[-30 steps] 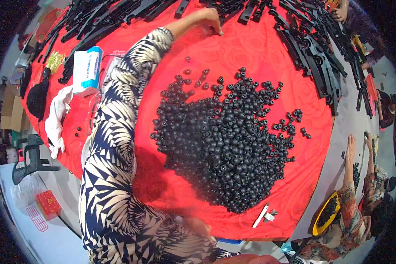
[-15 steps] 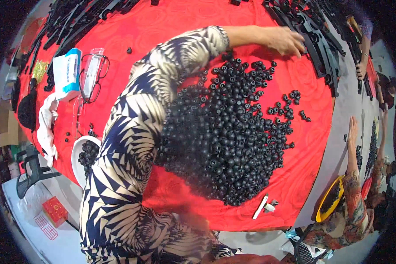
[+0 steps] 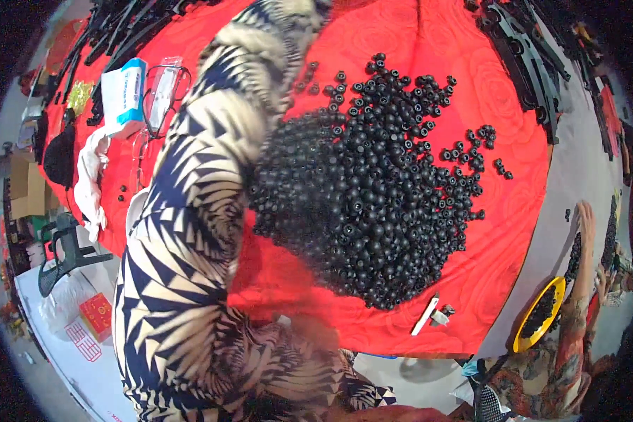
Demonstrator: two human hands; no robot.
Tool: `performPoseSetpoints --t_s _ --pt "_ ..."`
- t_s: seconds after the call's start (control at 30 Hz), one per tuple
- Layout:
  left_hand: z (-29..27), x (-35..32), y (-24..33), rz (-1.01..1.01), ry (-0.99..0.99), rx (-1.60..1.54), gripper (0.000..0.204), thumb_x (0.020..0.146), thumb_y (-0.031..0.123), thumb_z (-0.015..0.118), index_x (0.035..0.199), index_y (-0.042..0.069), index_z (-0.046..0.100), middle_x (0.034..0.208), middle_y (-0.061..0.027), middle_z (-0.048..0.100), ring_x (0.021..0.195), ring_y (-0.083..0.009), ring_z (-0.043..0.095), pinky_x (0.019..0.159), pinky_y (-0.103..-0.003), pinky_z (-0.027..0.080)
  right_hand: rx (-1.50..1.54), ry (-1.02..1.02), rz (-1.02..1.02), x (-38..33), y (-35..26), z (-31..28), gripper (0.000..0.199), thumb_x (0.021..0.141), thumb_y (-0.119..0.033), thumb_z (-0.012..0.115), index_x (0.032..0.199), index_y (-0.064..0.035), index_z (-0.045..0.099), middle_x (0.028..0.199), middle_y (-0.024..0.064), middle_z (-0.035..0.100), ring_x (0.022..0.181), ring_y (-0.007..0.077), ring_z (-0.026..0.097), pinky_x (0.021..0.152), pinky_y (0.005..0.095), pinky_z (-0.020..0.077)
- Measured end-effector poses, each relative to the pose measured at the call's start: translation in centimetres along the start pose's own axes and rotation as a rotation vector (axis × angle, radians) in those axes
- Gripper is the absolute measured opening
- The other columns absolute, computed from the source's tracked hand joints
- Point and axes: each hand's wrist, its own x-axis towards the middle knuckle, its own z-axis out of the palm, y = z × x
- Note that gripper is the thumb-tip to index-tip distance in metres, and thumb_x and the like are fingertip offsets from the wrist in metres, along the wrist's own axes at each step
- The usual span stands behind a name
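A broad heap of small round black plastic pieces (image 3: 394,204), many with a hole in one end, lies on a red cloth (image 3: 492,281). My left arm, in a black-and-cream patterned sleeve (image 3: 197,169), reaches up along the heap's left side. The left hand lies beyond the top edge of the picture, so its fingers and anything in them are hidden. My right hand does not show; patterned clothing and a blurred patch fill the lower middle. A white bowl (image 3: 135,207) is mostly covered by the sleeve.
Long black plastic parts (image 3: 517,63) lie at the far right, more at far left. A blue-and-white packet (image 3: 124,98), eyeglasses (image 3: 150,130) and a white cloth (image 3: 90,183) lie left. A white tool (image 3: 424,316) is near the front. At right, another person's hand (image 3: 585,216) is above a yellow basket (image 3: 522,344).
My left hand has swung from the heap's far right side up and left, out of the picture. The sleeve now covers more of the bowl. The whole view has shifted slightly.
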Motion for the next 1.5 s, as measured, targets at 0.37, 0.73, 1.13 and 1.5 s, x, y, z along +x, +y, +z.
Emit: performPoseSetpoints --t_s 0.37,0.73,1.13,1.5 --pt "1.5 -32.5 31.2 -0.074 0.379 -0.654 0.038 0.088 0.035 0.045 0.113 0.010 0.057 0.111 -0.0122 0.058 0.108 -0.0293 0.048 0.089 -0.041 0.042 -0.047 0.021 0.011 4.7 -3.9 -1.3 0.022 0.073 -0.010 0.069 0.090 -0.0031 0.057 0.078 0.0108 0.062 0.064 0.0213 0.062 0.048 0.0309 0.0480" --pt "-4.2 -41.4 43.9 -0.038 0.326 -1.074 0.040 0.092 0.027 0.040 0.121 0.000 0.048 0.120 -0.0138 0.052 0.115 -0.0250 0.046 0.098 -0.035 0.033 -0.116 0.171 -0.050 5.7 -5.4 -0.6 0.022 0.076 -0.013 0.067 0.086 -0.0005 0.052 0.066 0.0117 0.053 0.057 0.0277 0.056 0.045 0.0375 0.0427" --pt "-8.2 -43.0 49.9 -0.039 0.362 -1.098 0.046 0.088 0.032 0.043 0.118 -0.003 0.046 0.117 -0.0203 0.049 0.113 -0.0330 0.044 0.095 -0.039 0.036 -0.186 0.235 -0.124 5.6 -4.8 0.2 0.025 0.075 -0.014 0.069 0.088 -0.0001 0.052 0.069 0.0131 0.055 0.060 0.0288 0.057 0.047 0.0374 0.0445" --pt "-2.3 -44.6 38.4 -0.806 0.227 -0.346 0.046 0.087 0.041 0.044 0.106 0.002 0.057 0.105 -0.0196 0.055 0.104 -0.0358 0.049 0.086 -0.043 0.041 -0.120 0.209 -0.102 5.8 -5.4 0.1 0.022 0.075 -0.015 0.069 0.082 -0.0009 0.053 0.064 0.0096 0.052 0.054 0.0241 0.054 0.044 0.0339 0.0425"
